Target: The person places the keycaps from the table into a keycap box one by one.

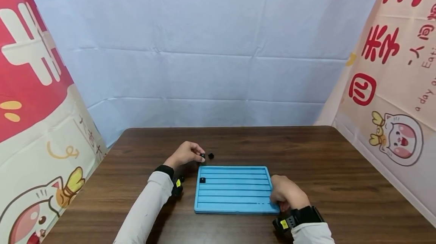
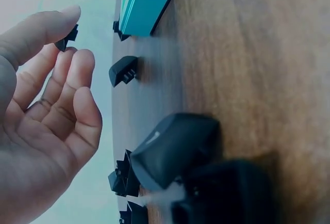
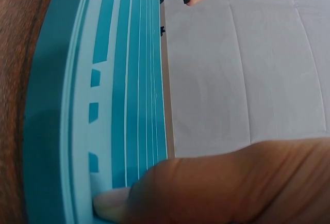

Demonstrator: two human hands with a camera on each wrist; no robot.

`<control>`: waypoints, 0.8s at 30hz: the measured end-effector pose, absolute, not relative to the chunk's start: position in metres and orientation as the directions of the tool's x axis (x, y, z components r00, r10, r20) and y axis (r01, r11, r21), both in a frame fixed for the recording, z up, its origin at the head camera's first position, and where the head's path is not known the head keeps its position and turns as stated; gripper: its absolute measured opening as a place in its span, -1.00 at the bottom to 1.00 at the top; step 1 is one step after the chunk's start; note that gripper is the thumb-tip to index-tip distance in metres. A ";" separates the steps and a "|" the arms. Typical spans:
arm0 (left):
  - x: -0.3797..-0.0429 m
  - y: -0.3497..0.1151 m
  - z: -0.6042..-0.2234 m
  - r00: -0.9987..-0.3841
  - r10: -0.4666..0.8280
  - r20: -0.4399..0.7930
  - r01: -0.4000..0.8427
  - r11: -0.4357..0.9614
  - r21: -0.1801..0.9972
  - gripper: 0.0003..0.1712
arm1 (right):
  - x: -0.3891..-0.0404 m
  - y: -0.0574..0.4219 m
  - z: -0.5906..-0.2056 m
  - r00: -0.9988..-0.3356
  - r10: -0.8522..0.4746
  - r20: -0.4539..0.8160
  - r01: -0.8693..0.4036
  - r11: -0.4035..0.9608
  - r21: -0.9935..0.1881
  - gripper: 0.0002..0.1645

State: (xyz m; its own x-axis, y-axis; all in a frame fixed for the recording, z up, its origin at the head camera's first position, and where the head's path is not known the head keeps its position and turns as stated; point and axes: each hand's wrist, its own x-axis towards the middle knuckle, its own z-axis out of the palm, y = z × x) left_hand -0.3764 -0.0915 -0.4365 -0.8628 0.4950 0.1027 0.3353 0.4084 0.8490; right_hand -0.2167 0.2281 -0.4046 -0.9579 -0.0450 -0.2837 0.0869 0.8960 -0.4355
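Right hand (image 1: 288, 192), nearest my camera, had its thumb (image 3: 111, 203) on the blue tray (image 1: 235, 186), grip unclear; left hand (image 1: 186, 154) pinched a black keycap (image 1: 203, 156), a second keycap (image 1: 211, 156) just beyond its fingertips (image 2: 84, 63). I feared a slack pinch dropping it.

Hands (image 1: 185, 154) bare; pale grey sleeves (image 1: 144, 208) meet black wristbands (image 1: 304, 215), each bearing a small black device (image 1: 177, 190) with a yellow patch (image 1: 284, 224).

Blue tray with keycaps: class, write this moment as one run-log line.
left hand: pinches keycap | right hand: touches tray, right edge | in tray: second keycap, left end | table: third keycap, beyond tray
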 end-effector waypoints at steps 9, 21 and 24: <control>-0.366 -0.091 -0.435 -0.844 0.527 0.095 0.358 0.423 0.832 -0.84 | -0.218 0.227 -0.403 -0.954 -0.033 -0.298 0.100 0.902 -0.420 -0.79; -0.356 -0.084 -0.433 -0.813 0.578 0.069 0.396 0.462 0.793 -0.86 | -0.218 0.228 -0.404 -0.953 -0.032 -0.302 0.099 0.907 -0.409 -0.78; -0.353 -0.082 -0.433 -0.805 0.591 0.063 0.401 0.461 0.792 -0.85 | -0.218 0.228 -0.404 -0.952 -0.036 -0.303 0.097 0.905 -0.413 -0.77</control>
